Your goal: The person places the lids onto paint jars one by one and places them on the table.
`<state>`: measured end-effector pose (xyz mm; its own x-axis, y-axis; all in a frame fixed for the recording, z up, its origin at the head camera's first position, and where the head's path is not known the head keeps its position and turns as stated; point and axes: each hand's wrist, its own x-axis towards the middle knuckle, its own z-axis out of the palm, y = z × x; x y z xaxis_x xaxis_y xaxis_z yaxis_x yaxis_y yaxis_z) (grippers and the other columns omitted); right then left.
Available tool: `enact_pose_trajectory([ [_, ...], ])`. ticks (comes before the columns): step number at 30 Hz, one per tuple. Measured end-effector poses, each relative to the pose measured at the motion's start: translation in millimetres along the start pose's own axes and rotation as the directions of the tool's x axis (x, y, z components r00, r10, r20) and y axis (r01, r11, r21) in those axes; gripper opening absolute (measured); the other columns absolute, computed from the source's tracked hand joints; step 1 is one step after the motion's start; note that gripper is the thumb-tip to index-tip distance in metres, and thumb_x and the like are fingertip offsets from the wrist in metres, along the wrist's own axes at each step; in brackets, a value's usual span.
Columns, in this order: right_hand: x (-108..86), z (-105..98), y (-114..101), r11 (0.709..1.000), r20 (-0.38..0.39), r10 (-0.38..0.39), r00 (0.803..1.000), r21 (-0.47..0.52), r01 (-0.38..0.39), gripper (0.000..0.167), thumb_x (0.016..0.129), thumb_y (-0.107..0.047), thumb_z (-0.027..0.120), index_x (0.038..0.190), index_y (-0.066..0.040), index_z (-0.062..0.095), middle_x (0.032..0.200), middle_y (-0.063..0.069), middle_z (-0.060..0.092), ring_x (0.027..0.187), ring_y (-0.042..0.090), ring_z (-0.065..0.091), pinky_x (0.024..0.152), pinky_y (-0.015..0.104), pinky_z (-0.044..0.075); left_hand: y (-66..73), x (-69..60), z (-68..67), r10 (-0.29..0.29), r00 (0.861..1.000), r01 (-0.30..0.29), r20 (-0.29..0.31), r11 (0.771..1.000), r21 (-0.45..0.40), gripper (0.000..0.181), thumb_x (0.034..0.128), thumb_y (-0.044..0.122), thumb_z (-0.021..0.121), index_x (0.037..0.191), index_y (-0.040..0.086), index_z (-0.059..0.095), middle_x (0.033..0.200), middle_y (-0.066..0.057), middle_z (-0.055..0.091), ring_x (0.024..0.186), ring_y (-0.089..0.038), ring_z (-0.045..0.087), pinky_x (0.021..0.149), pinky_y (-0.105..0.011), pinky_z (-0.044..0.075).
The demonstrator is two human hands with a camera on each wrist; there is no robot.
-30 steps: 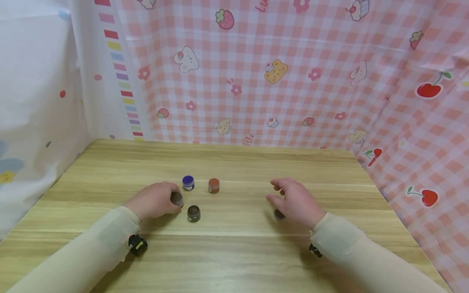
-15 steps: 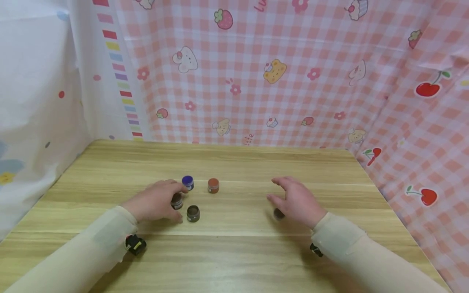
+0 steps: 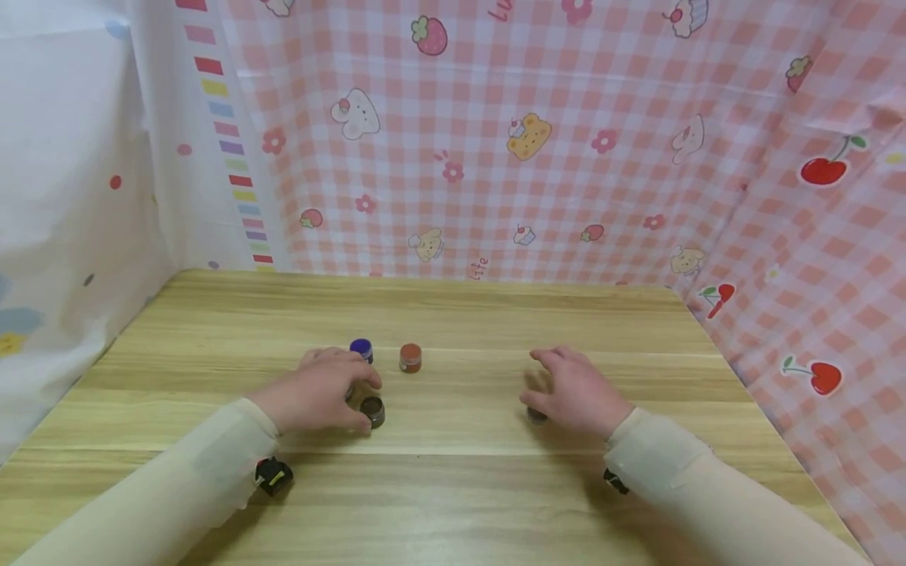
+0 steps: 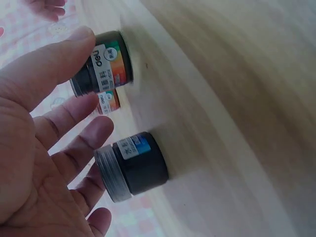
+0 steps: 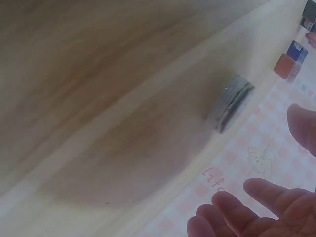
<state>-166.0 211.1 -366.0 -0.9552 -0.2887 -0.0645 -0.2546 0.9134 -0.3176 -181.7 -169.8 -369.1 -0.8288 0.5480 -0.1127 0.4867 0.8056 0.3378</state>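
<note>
My left hand (image 3: 314, 393) hovers at the left group of small paint jars, thumb and index finger spread either side of a lidless dark jar (image 3: 373, 412). In the left wrist view this dark jar (image 4: 109, 63) shows a bare screw thread, and the thumb overlaps it; contact is unclear. A second dark jar (image 4: 140, 167), with a clear lid, stands under the other fingers and is mostly hidden in the head view. My right hand (image 3: 583, 397) is held above a loose round lid (image 3: 536, 415), fingers apart. That lid (image 5: 232, 104) lies on the wood, separate from the fingers.
A blue-purple jar (image 3: 362, 350) and a reddish-brown jar (image 3: 410, 358) stand behind the dark ones. Pink checked cloth (image 3: 460, 196) hangs along the back and right edges of the wooden table (image 3: 453, 503). White cloth (image 3: 71, 196) hangs on the left.
My left hand has let go of the lidded dark jar and moved right to the lidless one. My right hand has stayed over the lid with only a slight shift.
</note>
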Motion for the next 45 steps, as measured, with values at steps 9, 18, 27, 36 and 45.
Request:
enact_pose_trajectory([
  [9, -0.3, 4.2, 6.8, 0.997, 0.076, -0.027, 0.997, -0.066, 0.032, 0.056, 0.091, -0.037, 0.083, 0.135, -0.006, 0.067, 0.121, 0.012, 0.07, 0.106, 0.027, 0.064, 0.097, 0.049, 0.054, 7.2, 2.8, 0.0, 0.021, 1.0, -0.021, 0.003, 1.0, 0.01, 0.031, 0.0793, 0.037, 0.091, 0.104, 0.028, 0.076, 0.116, 0.009, 0.073, 0.116, -0.024, 0.056, 0.112, -0.059, 0.028],
  [18, -1.7, 5.0, 5.1, 0.999, 0.11, -0.032, 0.993, 0.005, 0.031, 0.03, 0.088, -0.03, 0.086, 0.111, -0.013, 0.076, 0.097, -0.001, 0.074, 0.088, 0.013, 0.066, 0.087, 0.043, 0.057, 8.3, 4.2, 4.0, 0.051, 0.999, -0.05, -0.019, 0.998, 0.031, 0.023, 0.0822, 0.031, 0.088, 0.1, 0.028, 0.074, 0.109, 0.012, 0.072, 0.112, -0.021, 0.057, 0.112, -0.057, 0.029],
  [27, 1.3, 10.9, 7.9, 1.0, 0.122, 0.014, 0.992, 0.009, -0.015, 0.014, 0.089, -0.021, 0.083, 0.098, -0.016, 0.073, 0.092, -0.003, 0.07, 0.086, 0.013, 0.062, 0.085, 0.04, 0.055, 12.3, 6.7, 3.9, 0.052, 0.998, -0.052, -0.028, 0.998, -0.021, 0.023, 0.0851, 0.027, 0.086, 0.102, 0.026, 0.07, 0.096, 0.016, 0.068, 0.102, -0.016, 0.057, 0.113, -0.055, 0.029],
  [36, 1.1, 4.6, -13.5, 0.997, 0.022, -0.032, 0.999, 0.069, 0.031, 0.026, 0.094, -0.022, 0.077, 0.114, -0.006, 0.074, 0.104, 0.004, 0.07, 0.095, 0.018, 0.065, 0.09, 0.044, 0.057, 23.8, 9.7, 5.1, 0.086, 0.993, -0.094, -0.086, 0.991, -0.097, 0.02, 0.0891, 0.021, 0.08, 0.105, 0.021, 0.067, 0.093, 0.015, 0.07, 0.078, -0.007, 0.057, 0.098, -0.041, 0.045],
  [45, -4.2, 4.1, -50.4, 0.942, -0.062, -0.121, 0.991, 0.309, 0.135, 0.024, 0.093, -0.01, 0.077, 0.115, -0.003, 0.072, 0.106, 0.005, 0.068, 0.089, 0.011, 0.068, 0.077, 0.025, 0.057, 41.6, 17.2, 6.9, 0.095, 0.99, -0.114, -0.105, 0.975, -0.193, 0.024, 0.0897, 0.017, 0.077, 0.111, 0.015, 0.066, 0.103, 0.007, 0.073, 0.093, -0.005, 0.066, 0.087, -0.031, 0.057],
])
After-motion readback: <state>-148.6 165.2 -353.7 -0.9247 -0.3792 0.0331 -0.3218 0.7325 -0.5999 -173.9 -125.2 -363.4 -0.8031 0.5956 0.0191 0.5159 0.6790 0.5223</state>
